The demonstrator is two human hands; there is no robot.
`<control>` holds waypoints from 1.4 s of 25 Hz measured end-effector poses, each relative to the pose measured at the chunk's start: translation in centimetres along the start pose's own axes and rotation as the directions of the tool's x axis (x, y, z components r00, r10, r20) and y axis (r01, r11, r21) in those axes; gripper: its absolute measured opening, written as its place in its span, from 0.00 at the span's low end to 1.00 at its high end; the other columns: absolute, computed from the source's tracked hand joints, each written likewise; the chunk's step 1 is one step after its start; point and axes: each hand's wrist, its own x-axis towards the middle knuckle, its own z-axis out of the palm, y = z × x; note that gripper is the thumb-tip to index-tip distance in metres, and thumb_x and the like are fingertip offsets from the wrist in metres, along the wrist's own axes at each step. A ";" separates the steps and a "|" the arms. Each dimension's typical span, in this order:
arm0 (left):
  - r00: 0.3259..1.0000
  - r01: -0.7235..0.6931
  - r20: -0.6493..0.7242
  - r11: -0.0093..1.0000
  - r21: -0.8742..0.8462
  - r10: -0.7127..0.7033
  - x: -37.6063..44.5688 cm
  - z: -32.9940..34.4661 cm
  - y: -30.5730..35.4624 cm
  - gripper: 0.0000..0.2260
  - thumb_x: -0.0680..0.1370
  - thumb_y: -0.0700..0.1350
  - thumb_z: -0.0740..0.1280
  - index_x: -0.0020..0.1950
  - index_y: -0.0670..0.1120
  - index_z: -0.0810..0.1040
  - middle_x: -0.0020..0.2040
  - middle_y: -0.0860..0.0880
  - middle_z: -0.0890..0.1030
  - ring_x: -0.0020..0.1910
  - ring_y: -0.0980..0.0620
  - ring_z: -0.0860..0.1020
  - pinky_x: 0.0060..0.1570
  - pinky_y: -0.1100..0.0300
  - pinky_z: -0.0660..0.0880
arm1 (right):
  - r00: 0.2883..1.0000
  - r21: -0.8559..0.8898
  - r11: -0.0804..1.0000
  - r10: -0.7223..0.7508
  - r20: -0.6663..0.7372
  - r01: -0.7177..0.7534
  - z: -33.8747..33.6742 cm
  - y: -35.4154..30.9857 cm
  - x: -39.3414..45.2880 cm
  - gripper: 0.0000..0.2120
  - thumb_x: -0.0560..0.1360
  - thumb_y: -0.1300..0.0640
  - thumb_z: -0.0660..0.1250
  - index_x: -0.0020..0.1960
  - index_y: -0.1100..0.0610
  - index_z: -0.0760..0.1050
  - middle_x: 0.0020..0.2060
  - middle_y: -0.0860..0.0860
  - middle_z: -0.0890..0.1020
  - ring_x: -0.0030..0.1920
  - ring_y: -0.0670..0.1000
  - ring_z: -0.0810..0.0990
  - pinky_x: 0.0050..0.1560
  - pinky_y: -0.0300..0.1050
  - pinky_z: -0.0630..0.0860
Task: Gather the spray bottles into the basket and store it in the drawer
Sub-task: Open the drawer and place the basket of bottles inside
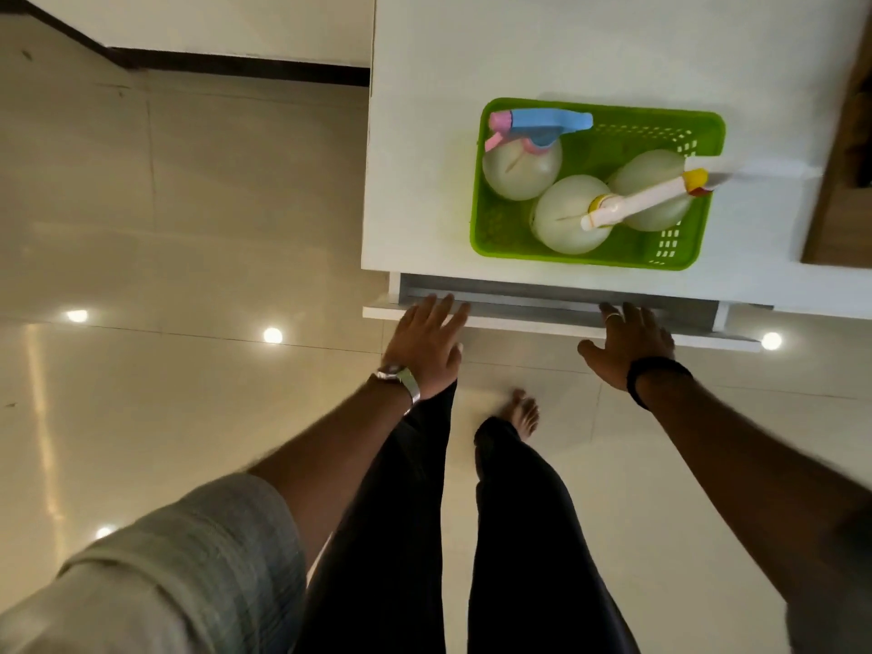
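Observation:
A green plastic basket [660, 134] stands on the white cabinet top [424, 134] near its front edge. Three round pale spray bottles stand inside it: one with a blue and pink trigger head [521, 169], one with a white and yellow head [568, 214], and a third [653, 181] behind it. Below the top, a white drawer [542, 304] is pulled out a little, showing a grey gap. My left hand [427, 342] rests on the drawer front's left part, fingers over its edge. My right hand [627, 342] lies on the right part, fingers spread.
Glossy beige floor tiles [165, 276] stretch to the left, with a dark skirting along the wall [236, 63]. My legs and a bare foot [519, 413] stand just in front of the drawer. A brown wooden panel [840, 158] borders the cabinet top on the right.

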 end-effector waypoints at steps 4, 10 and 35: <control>0.989 0.010 0.143 0.985 0.170 -0.034 2.0 -1.3 0.6 0.24 0.81 0.48 0.56 0.78 0.49 0.64 0.71 0.42 0.74 0.68 0.38 0.73 0.63 0.45 0.73 | 0.989 -0.141 0.989 -0.025 0.146 0.046 1.1 4.5 1.0 0.38 0.79 0.38 0.62 0.83 0.47 0.51 0.82 0.54 0.57 0.82 0.60 0.54 0.78 0.67 0.54; 0.970 0.180 0.142 0.977 0.116 -0.196 0.4 1.4 3.5 0.23 0.81 0.48 0.55 0.77 0.48 0.65 0.72 0.40 0.71 0.70 0.36 0.70 0.66 0.44 0.72 | 0.986 -0.116 0.982 -0.137 0.092 0.148 4.3 6.4 -1.4 0.39 0.78 0.41 0.63 0.83 0.49 0.50 0.81 0.54 0.57 0.81 0.61 0.54 0.74 0.64 0.62; 0.830 0.258 0.498 0.965 0.055 -0.251 -11.1 13.2 4.2 0.18 0.83 0.53 0.53 0.63 0.49 0.78 0.66 0.45 0.79 0.64 0.42 0.76 0.63 0.52 0.71 | 0.921 -0.071 0.972 -0.186 0.343 0.223 19.6 11.0 -12.6 0.34 0.79 0.40 0.59 0.81 0.49 0.57 0.77 0.53 0.67 0.74 0.59 0.67 0.70 0.58 0.69</control>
